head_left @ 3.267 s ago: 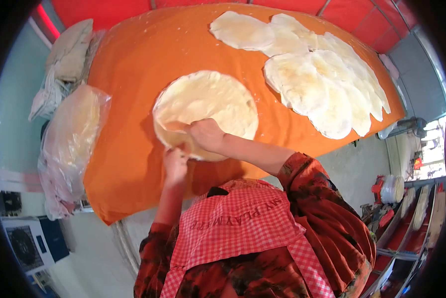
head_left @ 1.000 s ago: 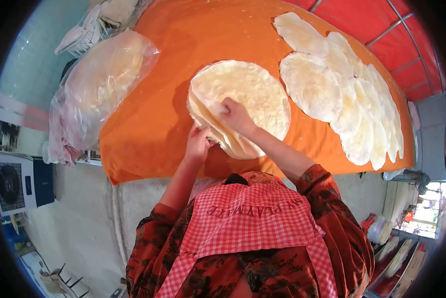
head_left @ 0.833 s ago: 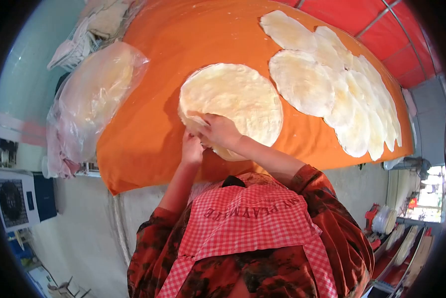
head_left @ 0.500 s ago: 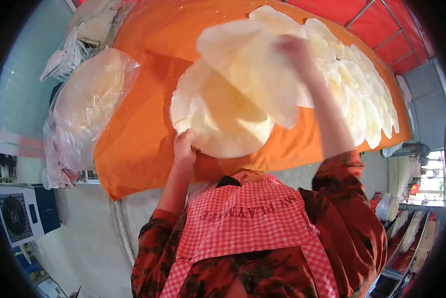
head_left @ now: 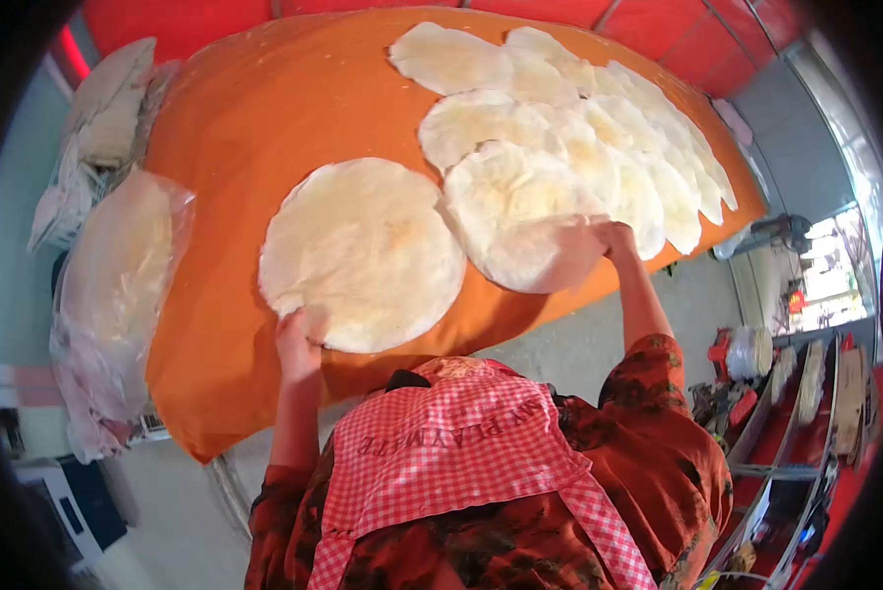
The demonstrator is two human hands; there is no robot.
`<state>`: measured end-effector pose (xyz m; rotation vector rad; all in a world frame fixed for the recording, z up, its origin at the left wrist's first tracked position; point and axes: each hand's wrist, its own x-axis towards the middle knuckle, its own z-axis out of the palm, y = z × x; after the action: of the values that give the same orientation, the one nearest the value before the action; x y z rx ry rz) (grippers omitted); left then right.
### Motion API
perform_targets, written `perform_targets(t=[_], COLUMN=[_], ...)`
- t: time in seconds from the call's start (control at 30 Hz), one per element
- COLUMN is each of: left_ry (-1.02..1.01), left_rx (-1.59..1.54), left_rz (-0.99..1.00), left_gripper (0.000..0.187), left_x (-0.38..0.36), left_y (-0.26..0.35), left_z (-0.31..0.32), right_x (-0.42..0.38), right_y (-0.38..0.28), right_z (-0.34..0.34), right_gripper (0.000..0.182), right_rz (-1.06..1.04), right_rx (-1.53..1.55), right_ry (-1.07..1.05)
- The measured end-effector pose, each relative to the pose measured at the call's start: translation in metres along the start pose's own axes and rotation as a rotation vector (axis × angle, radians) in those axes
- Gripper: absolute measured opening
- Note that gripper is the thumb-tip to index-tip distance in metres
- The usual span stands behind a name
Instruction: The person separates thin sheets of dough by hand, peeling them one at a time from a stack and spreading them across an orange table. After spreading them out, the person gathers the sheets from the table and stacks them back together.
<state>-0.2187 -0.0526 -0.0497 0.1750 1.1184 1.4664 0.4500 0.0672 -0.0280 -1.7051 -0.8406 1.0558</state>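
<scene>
A large round flat sheet, pale like thin dough or flatbread (head_left: 367, 251), lies on the orange cloth (head_left: 230, 138). My left hand (head_left: 301, 339) is closed on its lower left edge. To the right, my right hand (head_left: 615, 239) pinches the edge of another thin round sheet (head_left: 520, 221), which lies against the overlapping sheets. Several more pale sheets (head_left: 648, 147) overlap across the right part of the cloth. The fingertips of both hands are partly hidden by the sheets.
A clear plastic bag (head_left: 117, 275) with pale sheets inside sits at the left edge of the cloth. Shelves (head_left: 786, 462) stand at the lower right. A white and dark appliance (head_left: 72, 511) is at the lower left.
The raised sheet has come down onto the right side, and my right hand has moved down to its near edge. My left hand still holds the round sheet. The view has shifted.
</scene>
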Motion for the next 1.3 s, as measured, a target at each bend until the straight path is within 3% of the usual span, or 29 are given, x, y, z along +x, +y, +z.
perform_targets(t=[0.03,0.13,0.2,0.27,0.37,0.47,0.53,0.6,0.67,0.7,0.73,0.8,0.87,0.9,0.93,0.97,1.0,1.07,1.1,1.2,1.23,1.3], left_ry=[0.013,0.028,-0.002,0.032,0.033,0.044,0.033,0.001,-0.058,-0.055,-0.053,-0.004,-0.020,-0.034,-0.028,-0.029,-0.034,-0.063,-0.064,-0.169,-0.216,-0.184], left_rx=[-0.003,0.025,0.072,0.025,0.026,0.054,0.050,0.024,0.091,0.076,0.060,-0.076,-0.106,-0.113,-0.105,-0.098,-0.091,-0.108,-0.086,-0.150,-0.195,-0.217], left_rz=[0.012,0.046,0.077,0.048,0.025,0.004,0.002,0.027,0.118,0.121,0.124,0.048,0.034,0.022,0.016,0.009,0.001,0.016,0.024,0.008,-0.008,0.011], left_gripper=[0.007,0.004,0.003,0.004,0.005,0.008,0.009,0.009,0.010,0.010,0.010,0.009,0.008,0.009,0.009,0.009,0.010,0.010,0.007,0.023,0.031,0.047], left_x=[0.003,0.011,0.011,0.007,0.006,0.006,0.003,0.001,0.003,0.002,0.002,-0.002,-0.010,-0.015,-0.019,-0.023,-0.022,-0.010,-0.010,-0.007,-0.009,-0.018], left_y=[-0.003,-0.010,-0.010,-0.008,-0.007,-0.003,-0.003,-0.004,-0.009,-0.009,-0.009,-0.004,0.001,0.005,0.010,0.016,0.021,0.019,0.021,0.038,0.043,0.049], left_z=[-0.003,-0.014,-0.014,-0.008,-0.009,-0.008,-0.009,-0.006,-0.018,-0.016,-0.015,0.002,0.011,0.015,0.022,0.032,0.038,0.040,0.045,0.045,0.041,0.031], right_x=[-0.028,-0.045,-0.043,-0.004,-0.061,-0.069,-0.081,-0.074,-0.077,-0.044,-0.061,-0.057,-0.062,-0.114,-0.175,-0.224,-0.246,-0.287,-0.287,-0.262,-0.254,-0.239], right_y=[-0.025,-0.049,-0.076,-0.082,-0.195,-0.252,-0.257,-0.227,-0.193,-0.144,-0.130,-0.067,-0.021,-0.038,-0.060,-0.069,-0.077,-0.061,-0.061,-0.073,-0.082,-0.147], right_z=[0.031,0.056,0.072,0.085,0.144,0.120,0.084,0.050,0.026,0.002,0.006,0.002,0.068,0.131,0.194,0.244,0.280,0.331,0.350,0.383,0.396,0.415], right_gripper=[0.013,0.015,0.016,0.018,0.015,0.026,0.024,0.021,0.024,0.026,0.028,0.039,0.053,0.059,0.050,0.058,0.074,0.077,0.060,0.040,0.026,0.025], right_rz=[0.028,-0.028,-0.141,-0.443,-0.502,-0.563,-0.717,-0.495,-0.342,-0.290,-0.169,-0.527,-0.819,-0.770,-0.629,-0.778,-0.823,-1.174,-1.330,-1.000,-1.096,-1.220], right_rx=[-0.037,-0.025,-0.225,-0.319,-0.075,0.080,-0.134,0.276,-0.252,-0.188,-0.398,-1.275,-0.712,-0.759,-0.645,-0.701,-0.810,-0.991,-0.934,-0.896,-0.815,-1.096], right_ry=[0.106,0.167,0.153,0.099,-0.025,-0.064,-0.041,0.086,0.164,0.209,0.324,0.580,0.338,0.131,-0.178,-0.348,-0.693,-0.625,-0.532,-0.752,-0.688,-0.766])
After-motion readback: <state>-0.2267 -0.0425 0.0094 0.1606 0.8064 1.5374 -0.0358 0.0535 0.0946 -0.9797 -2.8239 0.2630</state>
